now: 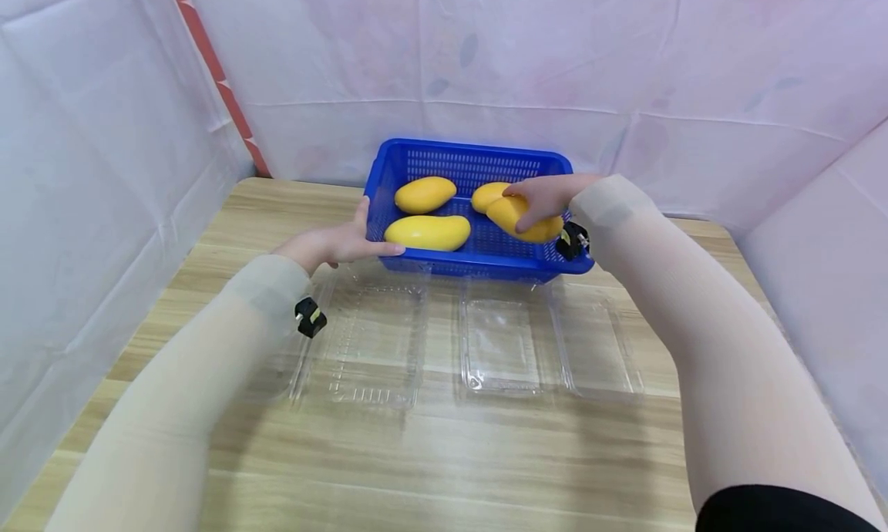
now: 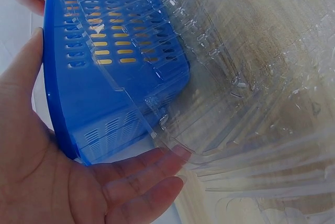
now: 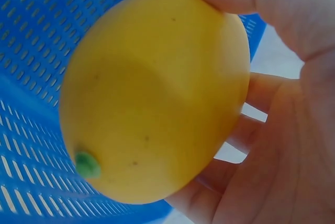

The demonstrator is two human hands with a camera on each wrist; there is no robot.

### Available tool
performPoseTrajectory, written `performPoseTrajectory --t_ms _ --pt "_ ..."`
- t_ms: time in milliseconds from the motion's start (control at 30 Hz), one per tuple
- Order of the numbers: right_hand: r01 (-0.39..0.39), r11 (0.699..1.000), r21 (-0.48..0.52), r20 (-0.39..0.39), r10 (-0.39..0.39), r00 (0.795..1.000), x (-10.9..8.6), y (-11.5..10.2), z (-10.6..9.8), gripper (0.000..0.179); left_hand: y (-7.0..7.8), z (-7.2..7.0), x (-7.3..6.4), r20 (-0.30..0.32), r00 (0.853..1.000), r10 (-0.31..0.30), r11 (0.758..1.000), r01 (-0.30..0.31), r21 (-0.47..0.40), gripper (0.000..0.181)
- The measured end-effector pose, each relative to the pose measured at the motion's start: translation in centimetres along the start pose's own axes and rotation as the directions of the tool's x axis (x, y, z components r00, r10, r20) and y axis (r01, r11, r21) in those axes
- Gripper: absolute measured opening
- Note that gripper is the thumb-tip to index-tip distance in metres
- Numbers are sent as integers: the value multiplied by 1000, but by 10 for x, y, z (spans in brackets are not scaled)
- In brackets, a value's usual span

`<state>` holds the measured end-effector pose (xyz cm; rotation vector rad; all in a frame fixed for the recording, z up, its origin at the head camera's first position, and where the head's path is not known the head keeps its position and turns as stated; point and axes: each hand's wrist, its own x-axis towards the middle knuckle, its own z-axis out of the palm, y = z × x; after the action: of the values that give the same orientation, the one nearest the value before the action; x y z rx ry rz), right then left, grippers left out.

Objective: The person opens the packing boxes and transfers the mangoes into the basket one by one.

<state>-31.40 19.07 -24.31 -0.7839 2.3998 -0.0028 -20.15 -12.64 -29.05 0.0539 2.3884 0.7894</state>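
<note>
My right hand (image 1: 544, 196) grips a yellow mango (image 1: 520, 218) at the right of the blue basket (image 1: 486, 262). In the right wrist view, thumb and fingers span this mango (image 3: 157, 93), its green stem end showing. Another mango (image 1: 489, 196) lies partly hidden behind it. Two more mangoes lie on the basket's left side, one at the back (image 1: 425, 195) and one at the front (image 1: 428, 233). My left hand (image 1: 336, 243) rests at the basket's front left corner, fingers extended and thumb along the rim (image 2: 49, 93).
Two clear plastic boxes stand unlidded on the wooden table (image 1: 444, 470) before the basket, a left one (image 1: 378, 339) and a right one (image 1: 499, 343). The right one's lid (image 1: 600, 347) lies folded out rightward. White cloth walls (image 1: 486, 62) enclose the back and sides.
</note>
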Motion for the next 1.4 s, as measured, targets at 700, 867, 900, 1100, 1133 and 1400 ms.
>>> performPoseTrajectory --t_ms 700,867,900,1100,1133,1400 --pt "-17 1000 -5 35 17 999 16 -3 4 79 -7 1 -3 -8 1000 -3 1000 3 8 125" --pt "-36 999 23 51 35 998 20 -1 5 79 -6 1 -3 -18 1000 5 1000 -5 5 125" --pt "-31 999 23 52 30 998 21 -1 5 79 -6 2 -3 -20 1000 6 1000 -6 7 125" --pt "-26 1000 14 72 24 997 24 -1 6 79 -5 3 -2 -19 1000 6 1000 -5 17 124" --pt "-34 999 14 76 33 997 24 -1 6 79 -4 3 -2 -18 1000 7 1000 -6 16 124" --pt "-36 999 -15 79 37 996 26 -3 7 78 -3 3 -3 -23 1000 12 1000 -11 14 123"
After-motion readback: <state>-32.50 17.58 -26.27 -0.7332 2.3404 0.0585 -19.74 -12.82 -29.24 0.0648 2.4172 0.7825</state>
